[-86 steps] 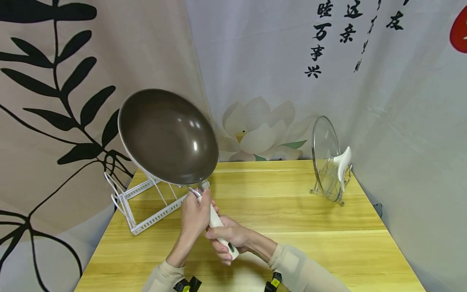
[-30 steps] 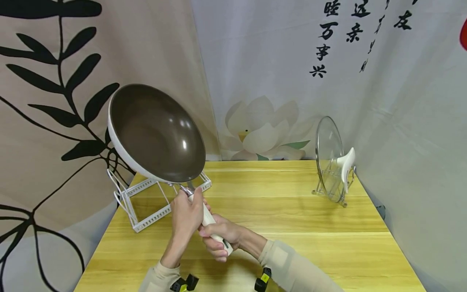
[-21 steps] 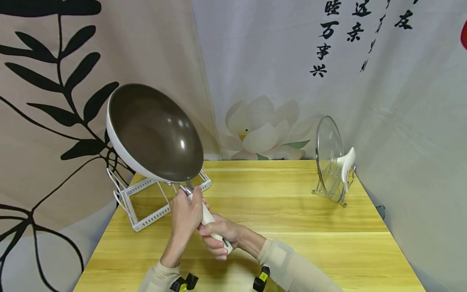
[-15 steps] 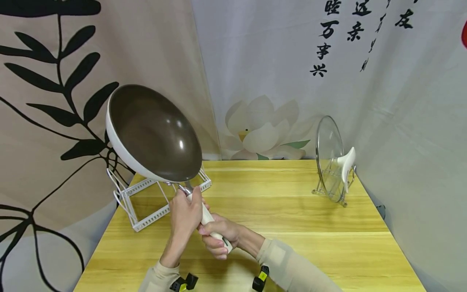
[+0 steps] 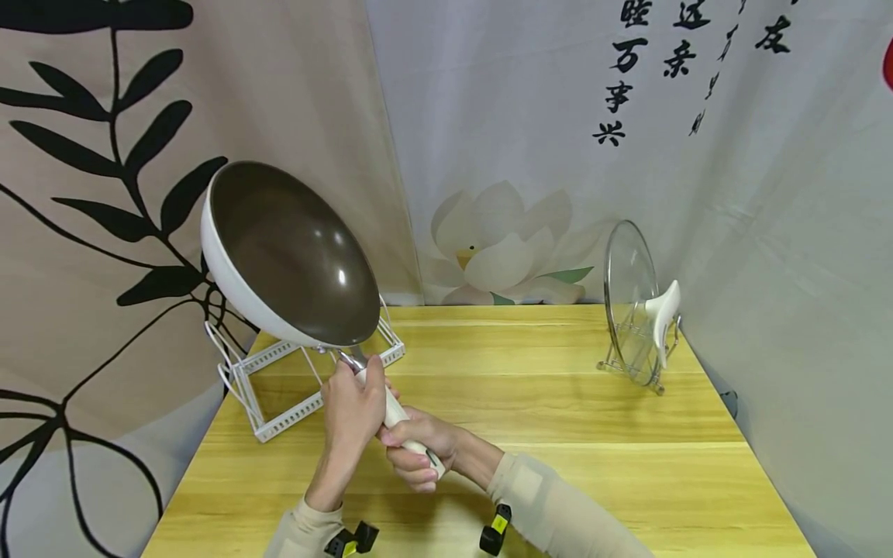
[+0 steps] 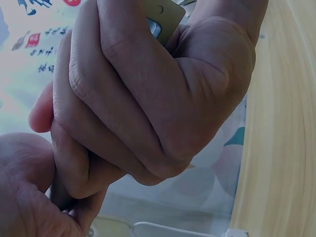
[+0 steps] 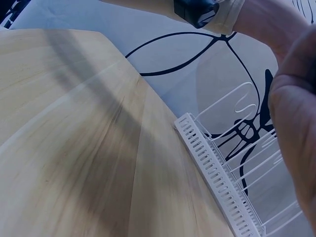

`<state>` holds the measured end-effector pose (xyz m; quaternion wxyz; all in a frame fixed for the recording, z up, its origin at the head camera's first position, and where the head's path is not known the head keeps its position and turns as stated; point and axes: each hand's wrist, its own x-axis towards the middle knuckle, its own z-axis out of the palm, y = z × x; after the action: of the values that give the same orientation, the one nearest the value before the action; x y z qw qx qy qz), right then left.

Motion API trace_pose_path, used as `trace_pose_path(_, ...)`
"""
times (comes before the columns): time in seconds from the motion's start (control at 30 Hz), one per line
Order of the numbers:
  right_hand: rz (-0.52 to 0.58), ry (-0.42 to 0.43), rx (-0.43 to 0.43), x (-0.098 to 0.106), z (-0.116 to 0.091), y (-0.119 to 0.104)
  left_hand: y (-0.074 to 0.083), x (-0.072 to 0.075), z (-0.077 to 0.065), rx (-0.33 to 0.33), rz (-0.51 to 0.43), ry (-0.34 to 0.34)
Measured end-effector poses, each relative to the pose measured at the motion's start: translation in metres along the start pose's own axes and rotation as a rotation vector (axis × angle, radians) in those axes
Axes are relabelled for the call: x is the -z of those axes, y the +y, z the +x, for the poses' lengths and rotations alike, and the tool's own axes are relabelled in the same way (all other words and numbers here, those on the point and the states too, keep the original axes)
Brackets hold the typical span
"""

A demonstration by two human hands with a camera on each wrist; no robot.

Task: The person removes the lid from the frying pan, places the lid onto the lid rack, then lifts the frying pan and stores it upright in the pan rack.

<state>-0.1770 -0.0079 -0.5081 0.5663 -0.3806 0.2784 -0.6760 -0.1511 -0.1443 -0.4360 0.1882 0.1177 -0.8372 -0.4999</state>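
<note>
A deep wok, white outside and brown inside, is tilted with its inside facing right and toward the camera. Both hands grip its pale handle. My left hand holds it near the metal neck, while my right hand is wrapped round the rear end. In the left wrist view the right hand's fingers curl around the handle, whose tip shows above them. Below and behind the wok is a white dish rack, partly hidden by it. Whether wok and rack touch, I cannot tell.
A glass lid with a white knob stands upright in a small wire stand at the wooden table's back right. Printed curtains hang close behind the table. In the right wrist view the rack's slotted rail lies along the table edge.
Over the earlier frames the wok has shifted left and turned so more of its white outside shows. Both hands moved left with it, keeping their grip. Lately the motion is slight.
</note>
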Motion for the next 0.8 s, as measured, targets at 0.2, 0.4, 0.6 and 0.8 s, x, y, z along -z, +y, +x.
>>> trace_pose_path(0.2, 0.008, -0.027, -0.008, -0.0004, 0.0007, -0.0031, 0.0008, 0.0017, -0.0010, 0.000, 0.011, 0.005)
trace_pose_path(0.4, 0.032, -0.057, -0.009, -0.0025, 0.0018, -0.0064, 0.0027, 0.0036, -0.0006, 0.007, 0.017, 0.004)
trace_pose_path(0.6, 0.053, -0.080, -0.003, -0.0035, 0.0024, -0.0086, 0.0057, 0.0053, -0.0003, 0.008, 0.045, 0.024)
trace_pose_path(0.8, 0.077, -0.088, -0.002, -0.0030, 0.0025, -0.0099, 0.0066, 0.0053, 0.0001, 0.000, 0.073, 0.032)
